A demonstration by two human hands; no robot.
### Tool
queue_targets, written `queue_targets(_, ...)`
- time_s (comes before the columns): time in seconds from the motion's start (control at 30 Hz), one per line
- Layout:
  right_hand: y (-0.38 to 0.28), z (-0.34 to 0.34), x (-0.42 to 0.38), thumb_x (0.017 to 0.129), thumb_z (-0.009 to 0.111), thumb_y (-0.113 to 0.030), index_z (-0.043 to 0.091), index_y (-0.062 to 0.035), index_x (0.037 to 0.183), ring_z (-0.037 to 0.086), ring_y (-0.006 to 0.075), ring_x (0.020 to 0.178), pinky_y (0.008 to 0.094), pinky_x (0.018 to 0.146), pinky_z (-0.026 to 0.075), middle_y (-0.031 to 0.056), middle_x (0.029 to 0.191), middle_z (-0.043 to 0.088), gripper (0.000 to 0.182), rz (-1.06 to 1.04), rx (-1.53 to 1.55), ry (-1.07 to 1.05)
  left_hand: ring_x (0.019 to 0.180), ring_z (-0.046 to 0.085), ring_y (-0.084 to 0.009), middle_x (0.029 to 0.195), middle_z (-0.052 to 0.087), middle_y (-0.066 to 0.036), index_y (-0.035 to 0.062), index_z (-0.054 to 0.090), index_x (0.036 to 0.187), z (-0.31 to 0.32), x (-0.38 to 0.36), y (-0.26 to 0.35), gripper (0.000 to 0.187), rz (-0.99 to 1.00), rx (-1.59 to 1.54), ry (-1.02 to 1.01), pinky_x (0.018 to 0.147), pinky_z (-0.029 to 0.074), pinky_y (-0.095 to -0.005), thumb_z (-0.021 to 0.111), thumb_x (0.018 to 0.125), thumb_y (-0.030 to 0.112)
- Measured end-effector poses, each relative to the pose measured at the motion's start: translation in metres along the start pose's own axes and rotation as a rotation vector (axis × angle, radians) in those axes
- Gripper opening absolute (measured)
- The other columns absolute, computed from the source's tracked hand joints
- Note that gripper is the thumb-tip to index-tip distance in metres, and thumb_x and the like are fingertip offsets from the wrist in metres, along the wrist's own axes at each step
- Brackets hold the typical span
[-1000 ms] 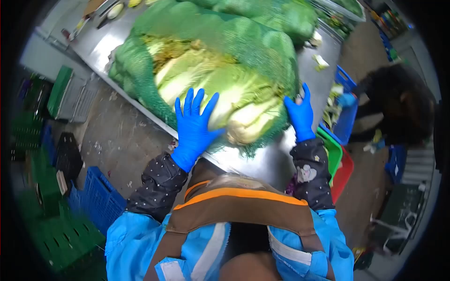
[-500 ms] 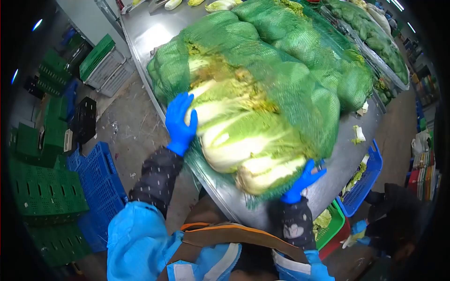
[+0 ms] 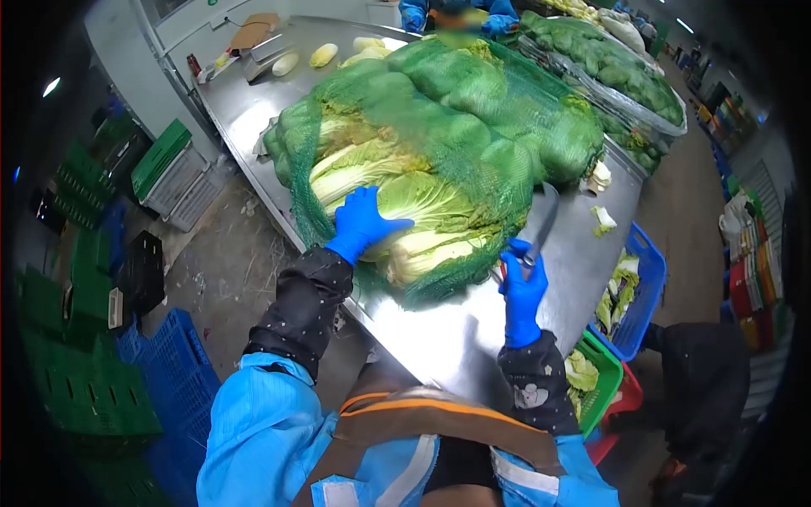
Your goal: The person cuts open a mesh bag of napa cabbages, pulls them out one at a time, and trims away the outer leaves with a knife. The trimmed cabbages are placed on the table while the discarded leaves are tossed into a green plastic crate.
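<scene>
Green mesh sacks (image 3: 473,152) packed with cabbages lie on a metal table (image 3: 465,342). The nearest sack is open toward me and shows long pale-green Chinese cabbages (image 3: 422,203). My left hand (image 3: 363,224), in a blue glove, rests on these cabbages with its fingers apart. To the right of the sack's mouth, my right hand (image 3: 523,287), also gloved in blue, grips a knife (image 3: 545,221) whose blade points up and away from me. Scraps of cabbage (image 3: 603,221) lie on the table beyond the knife.
Loose cabbages (image 3: 323,56) lie at the far left of the table. Blue (image 3: 644,296) and green crates (image 3: 601,384) with leaves stand at its right, near a person in dark clothes (image 3: 705,389). Another person's gloved hand (image 3: 414,17) shows at the far edge. Stacked crates (image 3: 84,389) stand left.
My right hand has left the sack's edge and now holds up a knife. My left hand has moved onto the cabbages. The open sack's near end sits farther from me, and the view has shifted.
</scene>
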State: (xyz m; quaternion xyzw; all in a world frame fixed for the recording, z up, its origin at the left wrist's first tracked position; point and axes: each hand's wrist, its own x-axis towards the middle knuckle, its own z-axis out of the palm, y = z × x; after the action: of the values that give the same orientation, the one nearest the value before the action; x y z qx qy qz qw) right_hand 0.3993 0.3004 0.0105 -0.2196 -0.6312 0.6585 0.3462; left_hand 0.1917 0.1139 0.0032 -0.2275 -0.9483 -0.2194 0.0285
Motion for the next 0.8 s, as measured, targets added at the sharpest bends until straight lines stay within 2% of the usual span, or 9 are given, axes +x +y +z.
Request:
queue_targets(0.17, 0.031, 0.021, -0.005, 0.083, 0.050, -0.002, 0.053, -0.0042, 0.113, 0.048, 0.0041, 0.051, 0.0180, 0.041, 0.039, 0.0024, 0.096, 0.063, 0.029, 0.171, 0.143, -0.222, 0.102, 0.045, -0.0344, 0.108, 0.048, -0.016, 0.0031, 0.044, 0.114, -0.044, -0.056, 0.038, 0.091, 0.092, 0.245, -0.004, 0.082, 0.041, -0.0433, 0.072, 0.050, 0.060)
queue_targets(0.23, 0.061, 0.014, -0.014, 0.083, 0.050, -0.002, 0.054, -0.0048, 0.112, 0.047, 0.0039, 0.051, 0.0184, 0.041, 0.040, 0.0023, 0.099, 0.062, 0.030, 0.146, 0.117, -0.245, 0.101, 0.049, -0.0299, 0.109, 0.051, -0.015, 0.0020, 0.044, 0.116, -0.041, -0.055, 0.015, 0.083, 0.055, 0.219, -0.006, 0.083, 0.043, -0.0401, 0.075, 0.056, 0.052)
queue_targets(0.3, 0.052, 0.013, -0.026, 0.082, 0.050, -0.002, 0.057, -0.0054, 0.110, 0.048, 0.0039, 0.053, 0.0185, 0.043, 0.041, 0.0014, 0.104, 0.061, 0.029, 0.224, 0.062, -0.224, 0.098, 0.054, -0.0247, 0.107, 0.054, -0.011, -0.0004, 0.046, 0.106, -0.021, -0.036, -0.031, 0.065, -0.042, -0.967, -0.287, 0.082, 0.046, -0.0359, 0.081, 0.062, 0.032)
queue_targets(0.33, 0.056, 0.013, -0.029, 0.082, 0.050, -0.002, 0.057, -0.0058, 0.110, 0.049, 0.0038, 0.054, 0.0184, 0.044, 0.042, 0.0008, 0.104, 0.061, 0.030, 0.228, 0.070, -0.240, 0.099, 0.055, -0.0221, 0.111, 0.053, -0.011, -0.0017, 0.042, 0.111, -0.001, -0.028, -0.054, 0.064, -0.148, -0.933, -0.470, 0.085, 0.046, -0.0330, 0.081, 0.063, 0.016)
queue_targets(0.37, 0.060, 0.011, -0.029, 0.081, 0.050, -0.002, 0.057, -0.0063, 0.111, 0.049, 0.0037, 0.056, 0.0184, 0.046, 0.042, 0.0002, 0.105, 0.061, 0.031, 0.223, 0.076, -0.247, 0.099, 0.055, -0.0221, 0.111, 0.053, -0.011, -0.0017, 0.042, 0.111, -0.005, -0.035, -0.055, 0.064, -0.134, -0.937, -0.470, 0.085, 0.046, -0.0330, 0.081, 0.063, 0.016)
queue_targets(0.43, 0.087, 0.007, -0.024, 0.081, 0.050, -0.001, 0.058, -0.0074, 0.111, 0.051, 0.0041, 0.060, 0.0189, 0.050, 0.044, -0.0005, 0.107, 0.060, 0.032, 0.102, 0.056, -0.231, 0.100, 0.054, -0.0214, 0.110, 0.054, -0.014, -0.0047, 0.041, 0.117, -0.010, -0.055, -0.036, 0.079, -0.150, -0.927, -0.221, 0.086, 0.046, -0.0339, 0.085, 0.056, 0.020)
queue_targets(0.5, 0.063, 0.010, -0.028, 0.080, 0.051, -0.002, 0.057, -0.0033, 0.110, 0.052, 0.0047, 0.062, 0.0191, 0.052, 0.044, 0.0043, 0.109, 0.060, 0.031, 0.245, 0.081, -0.197, 0.100, 0.054, -0.0207, 0.110, 0.054, -0.014, -0.0046, 0.041, 0.117, 0.005, -0.058, -0.050, 0.080, -0.105, -0.913, -0.132, 0.085, 0.046, -0.0343, 0.086, 0.055, 0.021)
queue_targets(0.73, -0.004, -0.009, -0.043, 0.085, 0.055, -0.017, 0.056, -0.0042, 0.113, 0.042, 0.0041, 0.043, 0.0191, 0.040, 0.035, 0.0029, 0.089, 0.066, 0.031, 0.320, 0.070, -0.393, 0.108, 0.051, -0.0263, 0.123, 0.050, -0.011, 0.0010, 0.039, 0.128, -0.025, -0.138, -0.075, 0.059, -0.436, -1.731, -0.326, 0.093, 0.042, -0.0392, 0.064, 0.076, 0.012)
queue_targets(0.8, -0.030, -0.024, -0.067, 0.083, 0.055, -0.013, 0.053, -0.0012, 0.118, 0.043, 0.0037, 0.045, 0.0188, 0.041, 0.036, 0.0055, 0.104, 0.064, 0.036, 0.352, 0.131, -0.452, 0.112, 0.048, -0.0278, 0.124, 0.048, -0.012, 0.0015, 0.036, 0.131, -0.037, -0.171, -0.080, 0.066, -0.415, -1.856, -0.259, 0.097, 0.039, -0.0406, 0.065, 0.073, 0.012)
